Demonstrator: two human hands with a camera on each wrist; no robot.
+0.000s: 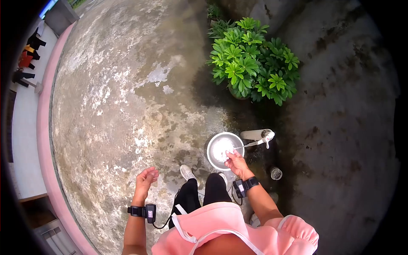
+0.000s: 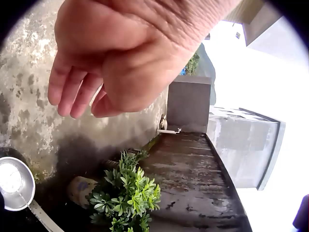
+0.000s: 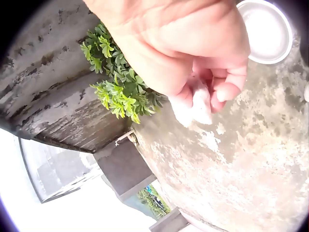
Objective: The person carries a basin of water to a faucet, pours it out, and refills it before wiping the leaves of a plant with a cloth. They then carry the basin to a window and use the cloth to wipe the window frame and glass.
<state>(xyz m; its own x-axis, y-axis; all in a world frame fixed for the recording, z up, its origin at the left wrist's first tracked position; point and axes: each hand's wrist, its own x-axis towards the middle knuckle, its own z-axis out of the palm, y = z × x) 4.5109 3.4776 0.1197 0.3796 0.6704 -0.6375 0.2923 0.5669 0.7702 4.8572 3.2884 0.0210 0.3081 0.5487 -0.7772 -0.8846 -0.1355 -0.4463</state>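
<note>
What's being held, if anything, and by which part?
Right hand pinches a small white thing between thumb and fingers; which part of it, can't tell. Left hand holds nothing.

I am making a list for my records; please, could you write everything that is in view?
basin: one, silver, before the feet
tap: one, white, right of basin
far tap: one, white, by far wall
white thing: one, unclear what, in right hand
plant: at least one, green, beyond basin
pot: one, pale, under plant
grate: one, grey, right of basin
ground: grey, patchy, all around
shoes: two, pale, on feet
top: one, pink, worn
left hand: one, bare, left
right hand: one, bare, at basin
</note>
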